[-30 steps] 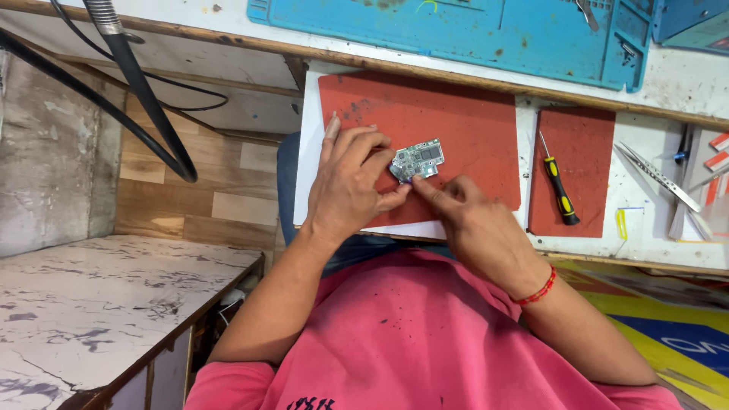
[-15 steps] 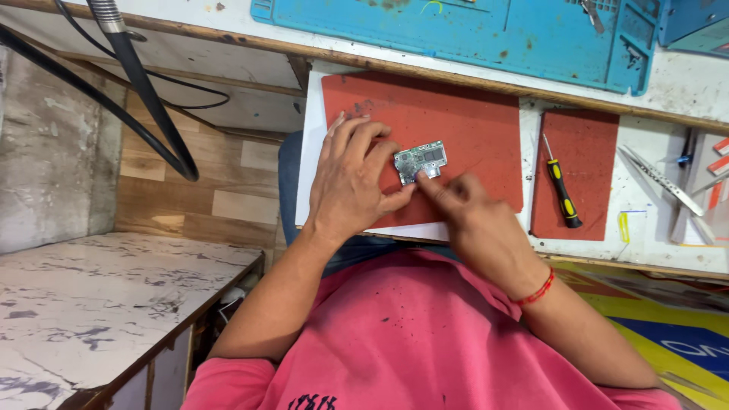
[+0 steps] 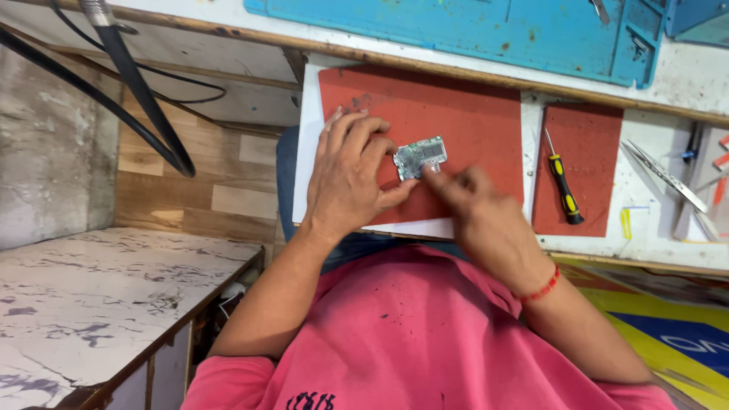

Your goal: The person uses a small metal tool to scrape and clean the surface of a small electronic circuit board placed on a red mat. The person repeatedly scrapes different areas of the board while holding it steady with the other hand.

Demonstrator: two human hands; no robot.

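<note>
Red matting (image 3: 471,121) covers the middle of the surface (image 3: 661,205), and on it, near the centre of the frame, lies a small greenish circuit board (image 3: 420,157). The left hand (image 3: 349,178) rests flat on the mat just left of the board, fingers spread and slightly curled, with the fingertips and thumb touching the board's left edge and pinning it in place. The right hand (image 3: 474,209) comes in from the lower right, blurred, with its fingers drawn narrow together and one fingertip touching the lower right corner of the board; I cannot tell whether it pinches anything. A red beaded bracelet (image 3: 541,287) sits on that wrist. To the right, on a second, smaller red mat (image 3: 588,144), lies a screwdriver with a black and yellow handle (image 3: 563,186), well apart from both hands. Further right, metal tweezers (image 3: 664,175) lie on the white surface. A blue work mat (image 3: 471,26) stretches along the top of the frame, and black cables (image 3: 144,106) curve down at the upper left.
</note>
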